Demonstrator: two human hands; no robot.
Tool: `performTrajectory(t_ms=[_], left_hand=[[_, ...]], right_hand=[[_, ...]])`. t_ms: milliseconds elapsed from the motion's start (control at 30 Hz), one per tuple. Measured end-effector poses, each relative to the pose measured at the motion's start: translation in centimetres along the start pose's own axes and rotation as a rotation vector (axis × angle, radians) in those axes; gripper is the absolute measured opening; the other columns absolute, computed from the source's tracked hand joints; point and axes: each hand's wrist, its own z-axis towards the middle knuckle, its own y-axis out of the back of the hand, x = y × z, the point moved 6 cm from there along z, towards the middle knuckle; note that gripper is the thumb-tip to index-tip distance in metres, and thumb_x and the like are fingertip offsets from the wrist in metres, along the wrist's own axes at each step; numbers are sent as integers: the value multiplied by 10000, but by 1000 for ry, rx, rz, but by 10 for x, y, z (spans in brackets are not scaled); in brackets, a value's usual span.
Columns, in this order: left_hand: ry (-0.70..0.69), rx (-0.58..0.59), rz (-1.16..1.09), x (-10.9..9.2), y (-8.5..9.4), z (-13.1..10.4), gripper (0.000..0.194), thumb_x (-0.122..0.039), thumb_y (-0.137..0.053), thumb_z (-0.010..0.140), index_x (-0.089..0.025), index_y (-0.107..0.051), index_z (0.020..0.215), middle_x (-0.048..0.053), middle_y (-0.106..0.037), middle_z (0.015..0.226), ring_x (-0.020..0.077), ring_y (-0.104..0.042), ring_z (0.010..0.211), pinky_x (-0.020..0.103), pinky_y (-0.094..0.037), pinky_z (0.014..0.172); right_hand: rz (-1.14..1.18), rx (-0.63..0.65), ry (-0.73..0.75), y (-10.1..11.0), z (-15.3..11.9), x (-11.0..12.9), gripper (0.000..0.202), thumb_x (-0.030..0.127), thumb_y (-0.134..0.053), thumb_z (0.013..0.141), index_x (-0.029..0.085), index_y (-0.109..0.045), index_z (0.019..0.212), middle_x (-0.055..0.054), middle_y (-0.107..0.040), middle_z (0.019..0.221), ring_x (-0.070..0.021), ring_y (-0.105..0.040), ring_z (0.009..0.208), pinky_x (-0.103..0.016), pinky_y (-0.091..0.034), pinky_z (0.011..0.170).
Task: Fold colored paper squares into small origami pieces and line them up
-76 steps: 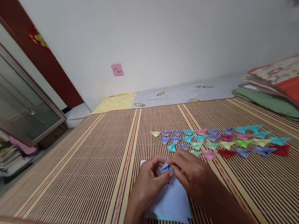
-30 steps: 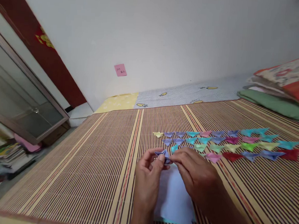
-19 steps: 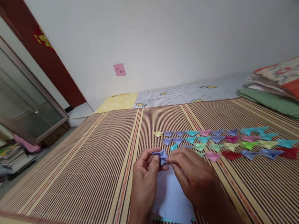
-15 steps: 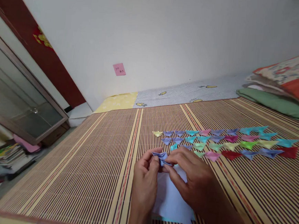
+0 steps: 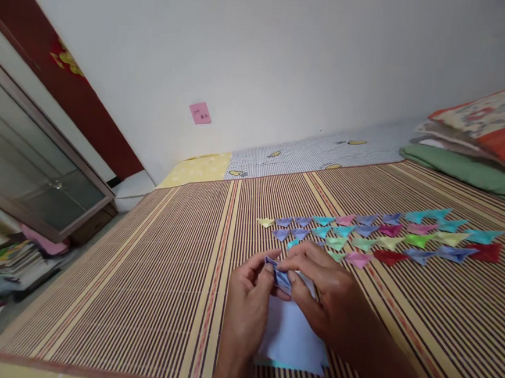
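Observation:
A small folded piece of blue paper (image 5: pixel 281 277) is held up between both hands. My left hand (image 5: pixel 250 294) pinches its left end, thumb in front and fingers behind. From the right, my right hand (image 5: pixel 323 285) grips the other side with thumb and index finger. Below them lies a stack of paper sheets (image 5: pixel 291 337), pale blue on top with a turquoise edge showing underneath. Beyond the hands, several folded paper boats (image 5: pixel 390 243) in many colours stand in rows; the nearest ones are partly covered by my right hand.
A striped bamboo mat (image 5: pixel 153 274) covers the bed. Folded bedding (image 5: pixel 468 171) and a patterned pillow (image 5: pixel 494 118) lie at the far right. A pink note (image 5: pixel 201 113) is stuck to the wall. At left are a glass-fronted cabinet (image 5: pixel 57 168) and stacked books (image 5: pixel 10 263).
The blue paper has turned in my fingers, its right end now tilting lower. Both hands have shifted slightly to the right, still gripping it.

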Motion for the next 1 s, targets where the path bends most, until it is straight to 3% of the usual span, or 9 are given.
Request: performTrajectory(t_ms=[300, 500, 767, 1000], left_hand=[[7, 50, 5, -1, -3, -1, 333, -312, -651, 919, -113, -759, 1164, 108, -770, 942, 90, -624, 517, 225, -504, 534], [-4, 85, 3, -1, -7, 0, 313, -321, -679, 899, -137, -785, 1130, 107, -771, 954, 123, -662, 608, 230, -535, 550], [16, 36, 42, 1, -3, 2, 319, -305, -692, 873, -122, -779, 1120, 89, -768, 871, 92, -639, 510, 215, -521, 535], [21, 39, 49, 2, -3, 1, 327, -312, -684, 880, -127, -774, 1134, 104, -780, 922, 136, -689, 611, 241, -539, 568]], right_hand=[[-10, -1, 39, 5, 0, 1, 228, 117, -471, 966, 189, -687, 962, -64, -641, 928, -205, -620, 884, -355, -503, 759], [-75, 29, 66, 3, -1, 0, 250, 106, -482, 973, 190, -716, 1001, -74, -657, 957, -209, -623, 887, -366, -515, 782], [-42, 55, 96, 3, -2, -9, 250, 59, -490, 948, 178, -710, 946, -64, -663, 904, -202, -626, 862, -350, -518, 742], [-61, 95, 46, 6, -3, -6, 198, 97, -512, 951, 176, -690, 913, -59, -634, 891, -206, -599, 849, -364, -492, 740]])
